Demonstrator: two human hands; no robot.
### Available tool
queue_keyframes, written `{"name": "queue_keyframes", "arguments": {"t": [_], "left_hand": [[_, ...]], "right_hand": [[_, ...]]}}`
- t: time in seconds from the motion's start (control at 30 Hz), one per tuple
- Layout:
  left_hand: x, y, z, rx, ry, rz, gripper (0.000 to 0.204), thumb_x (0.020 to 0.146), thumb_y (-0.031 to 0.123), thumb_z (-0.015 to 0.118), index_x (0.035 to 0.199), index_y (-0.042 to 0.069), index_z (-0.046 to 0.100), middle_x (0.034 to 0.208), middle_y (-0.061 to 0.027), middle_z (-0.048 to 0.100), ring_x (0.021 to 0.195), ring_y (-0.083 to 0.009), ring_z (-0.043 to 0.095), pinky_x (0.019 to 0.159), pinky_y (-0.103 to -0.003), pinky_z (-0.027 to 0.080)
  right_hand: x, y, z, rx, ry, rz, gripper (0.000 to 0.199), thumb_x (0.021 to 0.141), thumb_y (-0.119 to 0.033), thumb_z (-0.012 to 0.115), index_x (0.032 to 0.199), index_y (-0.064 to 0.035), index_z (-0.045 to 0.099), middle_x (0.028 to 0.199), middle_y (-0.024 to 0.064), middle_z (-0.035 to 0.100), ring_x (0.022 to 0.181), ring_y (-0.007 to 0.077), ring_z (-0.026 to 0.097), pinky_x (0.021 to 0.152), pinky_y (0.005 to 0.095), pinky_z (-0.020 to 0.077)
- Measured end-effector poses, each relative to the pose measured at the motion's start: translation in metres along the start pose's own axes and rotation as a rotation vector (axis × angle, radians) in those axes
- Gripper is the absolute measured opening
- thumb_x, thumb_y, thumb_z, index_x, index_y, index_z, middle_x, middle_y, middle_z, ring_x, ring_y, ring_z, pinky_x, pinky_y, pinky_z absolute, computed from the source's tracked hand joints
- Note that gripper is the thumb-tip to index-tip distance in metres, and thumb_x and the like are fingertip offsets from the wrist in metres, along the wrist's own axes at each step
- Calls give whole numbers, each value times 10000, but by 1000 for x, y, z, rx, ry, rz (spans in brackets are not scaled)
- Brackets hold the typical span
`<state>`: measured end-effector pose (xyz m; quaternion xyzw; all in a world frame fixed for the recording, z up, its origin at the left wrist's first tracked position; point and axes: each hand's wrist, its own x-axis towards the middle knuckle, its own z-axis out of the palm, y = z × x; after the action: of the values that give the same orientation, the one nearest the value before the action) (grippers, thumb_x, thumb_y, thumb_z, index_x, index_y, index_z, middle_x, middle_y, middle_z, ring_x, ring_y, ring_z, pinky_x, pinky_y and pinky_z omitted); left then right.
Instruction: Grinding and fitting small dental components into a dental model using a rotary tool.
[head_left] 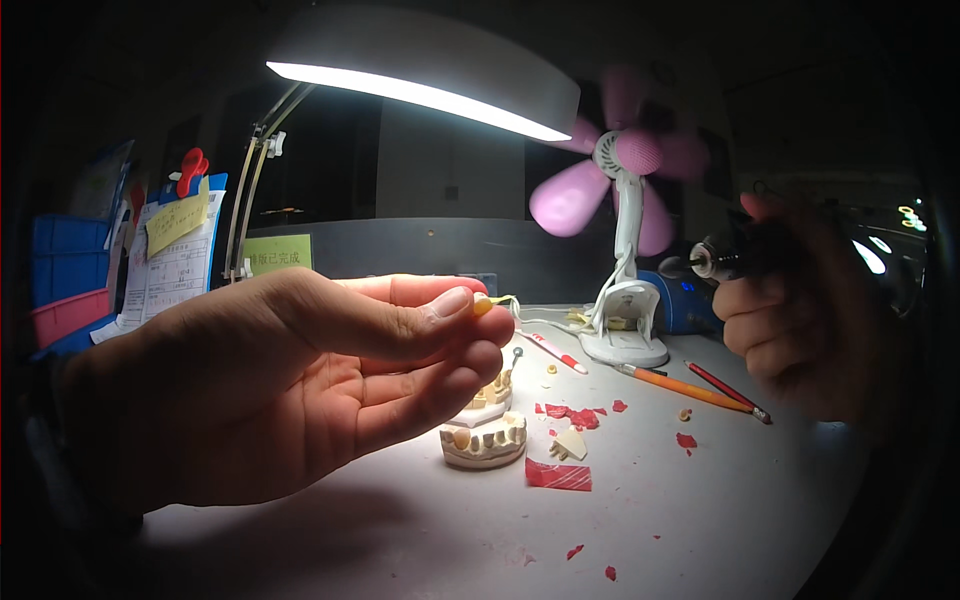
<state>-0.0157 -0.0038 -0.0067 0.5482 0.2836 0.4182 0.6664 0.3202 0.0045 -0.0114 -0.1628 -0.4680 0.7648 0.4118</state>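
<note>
Two hands are raised over one pale counter point(720, 510). The left hand point(290, 390) pinches one small yellowish piece point(483, 304) between thumb and forefinger, its other fingers loosely bent; that piece is up in the air, in front of the fan's base side of the counter. The right hand point(790, 325) has its fingers curled around one dark handheld tool point(704, 262) with a silvery collar, its tip near the fan and well apart from the pinched piece. Below the left hand sit two tooth models, one in front point(484, 443) and one behind it, partly hidden point(490, 398). Beside them lie one red rectangular strip point(560, 475), one beige pronged piece point(570, 444), one cluster of red fragments point(575, 416) and at least four loose red scraps. Farther back are three writing tools: one orange point(690, 388), one red point(722, 387), one white and red point(556, 353). One lit lamp point(420, 92) hangs above; one pink-bladed fan point(628, 225) stands behind
</note>
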Motion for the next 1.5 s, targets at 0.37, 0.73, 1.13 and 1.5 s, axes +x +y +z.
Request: {"name": "queue_keyframes", "arguments": {"t": [0.37, 0.73, 1.13, 1.5], "left_hand": [[-4, -4, 5, -25, -43, -13, 258, 1005, 38, 629, 1243, -23, 551, 1085, -109, 655, 1003, -171, 674, 937, -277, 606], [-5, -6, 6, -46, -72, -30, 263, 1007, 40, 626, 1250, -26, 550, 1081, -108, 657, 1002, -171, 674, 936, -277, 604], [-6, -5, 6, 11, -59, -26, 248, 993, 48, 650, 1218, -23, 571, 1077, -113, 669, 1010, -175, 677, 934, -280, 598], [-6, -4, 6, 193, -2, 15, 235, 981, 55, 672, 1189, -21, 591, 1073, -118, 679, 1017, -178, 679, 933, -283, 593]], "right_hand": [[45, 68, 85, -123, 274, -348, 381, 974, -346, 653, 1043, 29, 669, 870, 134, 736, 927, 275, 744, 864, 370, 615], [38, 80, 79, -296, 191, -493, 314, 974, -273, 652, 1050, 31, 669, 883, 152, 739, 996, 298, 736, 974, 398, 582], [35, 84, 78, -317, 201, -540, 249, 969, -202, 655, 1055, 32, 670, 892, 165, 741, 1051, 315, 731, 1056, 414, 560], [47, 84, 70, -422, 222, -606, 256, 969, -207, 661, 1071, 27, 667, 897, 159, 742, 1056, 319, 731, 1058, 409, 559]]}}
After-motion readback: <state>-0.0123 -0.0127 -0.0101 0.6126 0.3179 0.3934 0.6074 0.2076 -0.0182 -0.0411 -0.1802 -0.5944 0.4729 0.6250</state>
